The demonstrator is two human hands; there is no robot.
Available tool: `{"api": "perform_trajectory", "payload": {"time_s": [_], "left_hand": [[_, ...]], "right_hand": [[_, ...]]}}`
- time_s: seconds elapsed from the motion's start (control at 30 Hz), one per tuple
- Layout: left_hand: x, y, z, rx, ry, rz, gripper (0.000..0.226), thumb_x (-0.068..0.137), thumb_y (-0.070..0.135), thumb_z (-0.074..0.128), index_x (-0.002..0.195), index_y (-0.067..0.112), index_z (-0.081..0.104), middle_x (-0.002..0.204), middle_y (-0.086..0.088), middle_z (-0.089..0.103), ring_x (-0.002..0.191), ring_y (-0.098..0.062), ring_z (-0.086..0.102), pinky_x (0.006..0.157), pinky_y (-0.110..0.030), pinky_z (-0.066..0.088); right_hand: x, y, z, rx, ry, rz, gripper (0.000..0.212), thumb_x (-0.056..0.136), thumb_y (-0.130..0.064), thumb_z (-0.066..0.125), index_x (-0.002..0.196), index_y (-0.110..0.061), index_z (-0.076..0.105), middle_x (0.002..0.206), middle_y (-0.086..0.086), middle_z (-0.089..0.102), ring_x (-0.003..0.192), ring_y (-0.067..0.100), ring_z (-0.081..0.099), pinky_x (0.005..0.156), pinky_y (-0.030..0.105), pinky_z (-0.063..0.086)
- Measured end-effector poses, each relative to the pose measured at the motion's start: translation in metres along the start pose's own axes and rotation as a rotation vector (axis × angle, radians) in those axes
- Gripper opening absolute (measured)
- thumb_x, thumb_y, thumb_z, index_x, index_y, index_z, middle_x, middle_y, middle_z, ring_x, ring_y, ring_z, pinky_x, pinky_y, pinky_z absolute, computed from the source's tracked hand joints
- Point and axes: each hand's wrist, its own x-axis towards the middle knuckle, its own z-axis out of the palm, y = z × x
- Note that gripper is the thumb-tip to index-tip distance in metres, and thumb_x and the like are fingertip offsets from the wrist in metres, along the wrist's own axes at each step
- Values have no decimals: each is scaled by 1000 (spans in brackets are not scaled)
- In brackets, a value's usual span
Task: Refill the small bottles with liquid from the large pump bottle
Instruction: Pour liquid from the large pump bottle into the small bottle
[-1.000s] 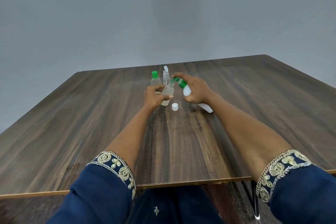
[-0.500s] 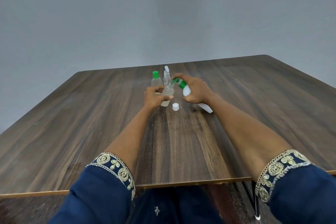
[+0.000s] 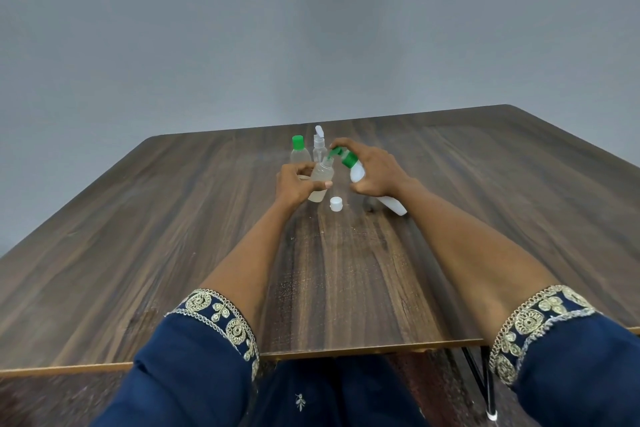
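Dark wood table [image 3: 173, 253]; my left hand [image 3: 294, 184] grips an uncapped small bottle [image 3: 321, 182], tilted so its mouth meets the green nozzle of the large pump bottle [image 3: 356, 170] my right hand [image 3: 375, 172] clasps; its white cap [image 3: 336, 203] waits nearby, liquid flow seemingly unclear

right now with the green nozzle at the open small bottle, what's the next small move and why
Probably press the pump head down once more. The right hand holds the large white pump bottle tilted, its green nozzle at the mouth of the small clear bottle gripped by the left hand. That bottle looks only partly filled, and its white cap lies off on the table.
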Motion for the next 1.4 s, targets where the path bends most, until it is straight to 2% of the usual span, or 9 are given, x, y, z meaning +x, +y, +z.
{"api": "perform_trajectory", "payload": {"time_s": [0.13,0.23,0.4,0.67,0.8,0.93,1.1,1.27,1.4], "left_hand": [[0,-5,0,36,-3,-2,51,61,18,86,108,9,68,100,-5,69,92,-19,62,85,-33,51],[0,-6,2,29,3,-8,51,61,19,86,108,10,68,101,-5,69,94,-19,62,86,-33,51],[4,-4,1,-1,7,-9,49,61,18,86,106,11,69,100,-8,70,93,-20,64,87,-36,52],[6,-7,1,29,-7,-2,51,60,18,86,107,9,69,101,-8,70,93,-19,63,85,-33,51],[6,-6,4,19,-8,-1,50,61,17,86,107,8,68,101,-8,69,94,-19,63,86,-33,51],[6,-2,4,-22,1,-6,50,62,15,85,108,6,67,102,-8,69,94,-18,62,82,-27,47],[6,-1,4,-17,-7,3,50,64,14,84,110,5,66,105,-9,68,93,-16,60,80,-26,44],[8,-5,7,5,-13,8,51,62,16,85,109,7,68,106,-8,69,96,-19,62,84,-30,49],[9,-7,8,1,-6,-2,53,61,19,86,109,8,68,105,-7,69,97,-20,62,88,-33,50]], "right_hand": [[1,-3,2,-18,4,14,69,60,-26,55,129,-26,47,95,1,62,71,21,50,61,28,39],[1,-2,2,-3,18,18,69,61,-25,56,129,-27,46,91,-4,57,70,20,49,61,29,41],[2,3,1,4,14,-3,80,63,-24,60,140,-32,40,103,-1,61,74,18,49,62,27,40],[2,-4,1,-6,33,12,70,60,-26,55,129,-23,48,96,2,61,72,21,50,62,27,39],[2,-2,0,-3,38,24,71,61,-26,55,132,-26,47,94,-3,59,73,21,50,62,26,36],[2,2,-1,-2,38,-6,81,66,-15,64,140,-35,41,99,-3,63,70,17,50,56,23,35],[3,3,1,7,34,5,74,65,-20,63,135,-31,44,98,2,63,71,19,51,60,30,46],[3,1,1,-4,60,28,68,60,-26,57,127,-26,48,88,-4,57,70,20,49,62,28,38],[3,3,1,15,46,17,71,61,-27,58,131,-28,47,97,1,63,73,20,52,63,32,46]]}}
